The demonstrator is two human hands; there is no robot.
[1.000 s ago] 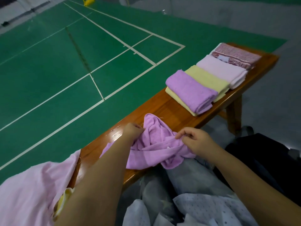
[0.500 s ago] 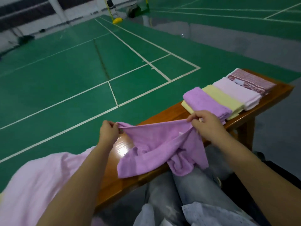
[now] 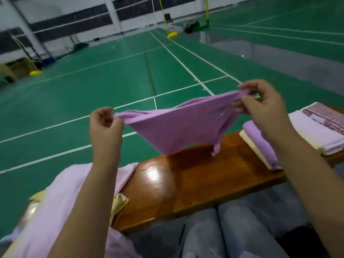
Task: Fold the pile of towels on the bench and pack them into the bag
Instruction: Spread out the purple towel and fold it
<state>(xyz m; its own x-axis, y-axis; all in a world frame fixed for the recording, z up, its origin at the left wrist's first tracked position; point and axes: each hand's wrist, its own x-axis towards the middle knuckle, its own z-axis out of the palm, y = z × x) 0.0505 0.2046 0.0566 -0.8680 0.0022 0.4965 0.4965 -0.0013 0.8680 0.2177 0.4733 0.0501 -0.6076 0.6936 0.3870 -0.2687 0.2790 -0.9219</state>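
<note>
1. Above the bench [image 3: 186, 183], the purple towel [image 3: 175, 127] hangs spread, clear of the wood.
2. Left hand [image 3: 104, 125] and right hand [image 3: 260, 103] each pinch a top corner.
3. Judged step: opening out for folding; next, lay it flat and halve it beside the folded towels [image 3: 305, 135].

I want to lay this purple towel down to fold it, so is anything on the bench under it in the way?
Nothing visible. The bench under the purple towel is bare; the folded towels lie to the right, the unfolded pile to the left.
</note>
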